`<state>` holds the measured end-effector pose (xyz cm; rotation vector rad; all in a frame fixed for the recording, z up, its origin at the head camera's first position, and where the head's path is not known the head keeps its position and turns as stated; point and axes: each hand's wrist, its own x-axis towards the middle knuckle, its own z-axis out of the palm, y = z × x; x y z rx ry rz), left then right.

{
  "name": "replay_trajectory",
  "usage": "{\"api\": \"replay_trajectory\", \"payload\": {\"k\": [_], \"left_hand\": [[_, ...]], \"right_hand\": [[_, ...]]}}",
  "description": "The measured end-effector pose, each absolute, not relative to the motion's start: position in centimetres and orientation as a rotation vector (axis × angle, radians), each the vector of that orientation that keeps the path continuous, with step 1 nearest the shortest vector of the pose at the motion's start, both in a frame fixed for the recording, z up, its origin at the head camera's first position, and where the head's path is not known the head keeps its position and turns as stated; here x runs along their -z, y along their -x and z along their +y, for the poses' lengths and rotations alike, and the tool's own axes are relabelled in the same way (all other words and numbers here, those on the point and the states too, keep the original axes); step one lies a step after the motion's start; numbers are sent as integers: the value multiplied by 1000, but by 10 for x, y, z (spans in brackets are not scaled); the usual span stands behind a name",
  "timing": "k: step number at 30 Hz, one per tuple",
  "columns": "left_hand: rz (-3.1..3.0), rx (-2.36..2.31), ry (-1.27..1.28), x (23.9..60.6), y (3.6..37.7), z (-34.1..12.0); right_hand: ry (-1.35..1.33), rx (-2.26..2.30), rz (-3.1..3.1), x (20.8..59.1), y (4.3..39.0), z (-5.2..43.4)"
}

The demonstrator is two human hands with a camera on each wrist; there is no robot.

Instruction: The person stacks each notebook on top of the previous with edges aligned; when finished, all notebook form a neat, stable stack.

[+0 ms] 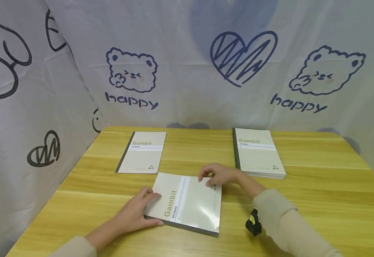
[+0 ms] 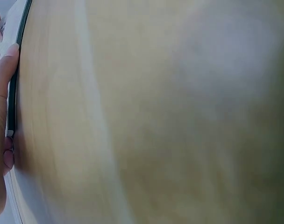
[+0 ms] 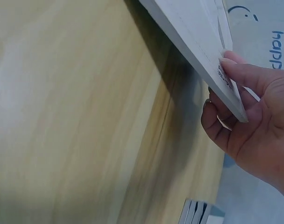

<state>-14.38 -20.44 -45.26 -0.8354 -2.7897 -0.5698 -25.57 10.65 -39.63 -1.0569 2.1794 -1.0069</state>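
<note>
A pale "Gambit" notebook with a dark spine lies turned sideways on the wooden table in front of me. My left hand holds its near-left edge, fingers on the cover and thumb along the spine; the left wrist view shows that hand against the dark spine. My right hand pinches the far right corner. In the right wrist view the notebook is tilted up off the table, with the right hand keeping its thumb on top and fingers curled underneath.
A single matching notebook lies at the back left. A stack of them sits at the back right, its edge visible in the right wrist view. A printed cloth backdrop encloses the table's back and left sides.
</note>
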Motion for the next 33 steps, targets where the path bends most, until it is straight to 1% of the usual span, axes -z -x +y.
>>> {"api": "replay_trajectory", "payload": {"k": [10,20,28,33], "left_hand": [[-2770,570,888,450,156,-188],[-2738,548,771,449,167,-179],[-2746,563,692,448,176,-174],[-2745,573,638,447,183,-167]], "right_hand": [[1001,1012,2183,396,259,130],[936,1094,2277,404,255,151],[939,1174,2338,411,251,162],[853,1257,2398,416,248,163]]}}
